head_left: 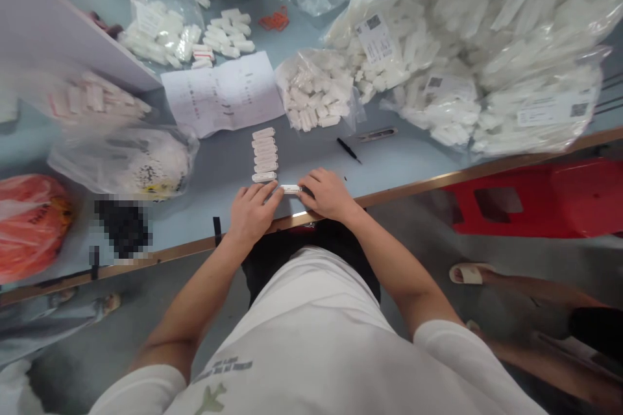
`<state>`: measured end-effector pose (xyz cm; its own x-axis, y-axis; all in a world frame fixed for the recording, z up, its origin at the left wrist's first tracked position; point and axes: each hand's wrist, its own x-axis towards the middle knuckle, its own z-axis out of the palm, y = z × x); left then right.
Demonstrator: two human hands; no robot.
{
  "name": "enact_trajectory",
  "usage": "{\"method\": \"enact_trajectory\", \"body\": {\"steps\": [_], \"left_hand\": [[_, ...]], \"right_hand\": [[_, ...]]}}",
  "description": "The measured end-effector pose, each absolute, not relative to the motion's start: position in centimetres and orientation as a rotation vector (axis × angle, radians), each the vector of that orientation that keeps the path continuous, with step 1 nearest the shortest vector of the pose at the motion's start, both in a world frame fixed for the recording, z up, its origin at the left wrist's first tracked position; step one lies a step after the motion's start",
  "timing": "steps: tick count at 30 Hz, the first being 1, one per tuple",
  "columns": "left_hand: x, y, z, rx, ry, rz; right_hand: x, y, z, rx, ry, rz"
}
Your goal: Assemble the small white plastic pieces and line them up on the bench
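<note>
Just off the white row (pixel 265 159), a slim piece (pixel 291 189) lies crosswise, left hand (pixel 253 209) and right hand (pixel 329 194), nearly closed, pinching its ends.

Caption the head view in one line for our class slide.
Left hand and right hand hold a small white piece near a column of similar pieces.

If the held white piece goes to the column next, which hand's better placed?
Probably the left hand: it's nearer the column than the right hand, though both touch the held white piece.
</note>
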<state>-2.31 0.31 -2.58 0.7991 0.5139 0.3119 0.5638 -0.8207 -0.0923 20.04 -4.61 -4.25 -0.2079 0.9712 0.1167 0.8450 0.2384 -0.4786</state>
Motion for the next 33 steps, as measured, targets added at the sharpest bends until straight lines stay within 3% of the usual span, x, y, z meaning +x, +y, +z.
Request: {"method": "enact_trajectory", "body": {"steps": [9,33], "left_hand": [[-2.4,0.0,-3.8,-2.852,-1.026,-0.553],[-2.3,-0.3,-4.8,-2.906,-1.010,-0.537]], "right_hand": [[20.0,-4.6,-4.6,-1.680,-2.118,0.459],[20.0,-4.6,-4.4,-1.667,-2.120,0.483]]}}
